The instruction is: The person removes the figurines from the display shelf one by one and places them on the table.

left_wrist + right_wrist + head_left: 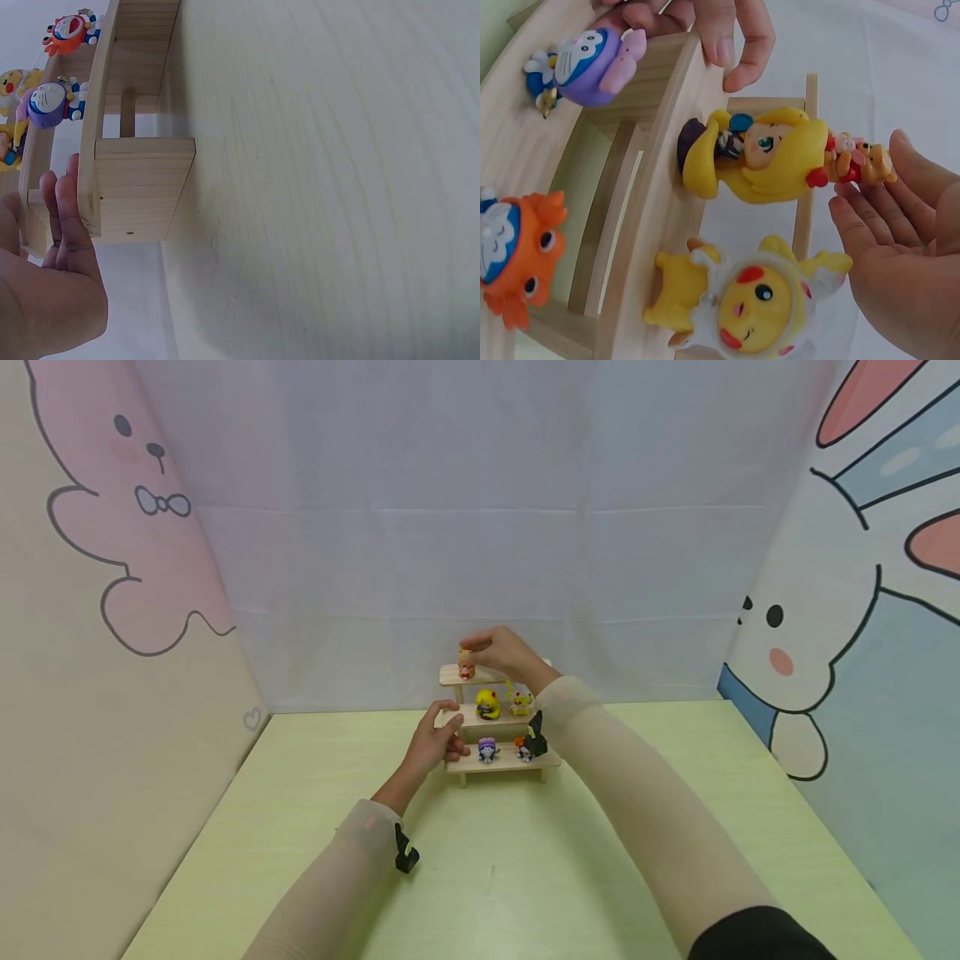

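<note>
A three-tier wooden display shelf [502, 767] stands at the back of the table. My left hand [431, 746] grips its left end, thumb and index finger at the middle board and the other fingers beside the lower board. At the top board's left end, my right hand [512, 656] pinches a small bear figurine [859, 161] in red and orange. The middle board bears a yellow-haired figurine [776, 161] and a yellow figurine in a white hood [754, 307]. On the lower board are a purple-hooded cat figurine [49, 103] and an orange crab-hooded one [67, 34].
The shelf rests on a pale wood-grain table [480, 877]. Behind it hangs a white cloth [480, 527]. Side panels carry a pink bear drawing [150, 568] on the left and a white rabbit drawing [810, 610] on the right. Black clips hang at both sleeves.
</note>
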Available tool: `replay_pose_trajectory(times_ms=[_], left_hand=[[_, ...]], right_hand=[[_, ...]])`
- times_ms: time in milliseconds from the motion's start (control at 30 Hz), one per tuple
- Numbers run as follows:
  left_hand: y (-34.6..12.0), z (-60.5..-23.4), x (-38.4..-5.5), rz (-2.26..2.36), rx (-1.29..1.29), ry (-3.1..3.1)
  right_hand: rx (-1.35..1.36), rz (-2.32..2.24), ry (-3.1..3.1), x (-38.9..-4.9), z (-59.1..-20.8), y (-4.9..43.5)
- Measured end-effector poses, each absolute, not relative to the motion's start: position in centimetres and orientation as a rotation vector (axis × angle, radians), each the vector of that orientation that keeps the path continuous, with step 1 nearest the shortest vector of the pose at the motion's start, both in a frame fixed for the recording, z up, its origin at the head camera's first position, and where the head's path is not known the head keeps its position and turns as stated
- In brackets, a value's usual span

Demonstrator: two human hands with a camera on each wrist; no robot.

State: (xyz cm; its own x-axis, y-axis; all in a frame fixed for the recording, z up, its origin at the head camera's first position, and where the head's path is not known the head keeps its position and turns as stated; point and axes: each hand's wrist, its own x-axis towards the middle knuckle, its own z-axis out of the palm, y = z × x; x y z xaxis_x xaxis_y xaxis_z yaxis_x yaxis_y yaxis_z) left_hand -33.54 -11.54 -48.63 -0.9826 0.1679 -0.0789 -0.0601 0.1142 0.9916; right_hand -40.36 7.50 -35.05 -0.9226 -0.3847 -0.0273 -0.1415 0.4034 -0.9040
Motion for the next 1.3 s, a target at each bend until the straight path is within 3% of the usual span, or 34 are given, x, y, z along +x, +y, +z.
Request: replay_pose_trajectory(times_ms=[433, 767, 1300], left_hand=[[-11.7, -45.6, -32.2, 1.920, 0.118, 2.165], [-11.6, -48.1, -33.6, 1.941, 0.093, 2.181], [-11.3, -48.4, -33.2, 1.976, 0.135, 2.245]], right_hand=[[-0.344, -1.520, 2.486, -39.9, -35.1, 6.4], [-0.362, -1.528, 2.519, -39.8, -35.0, 7.5], [-0.385, -1.577, 2.506, -39.6, -34.7, 9.3]])
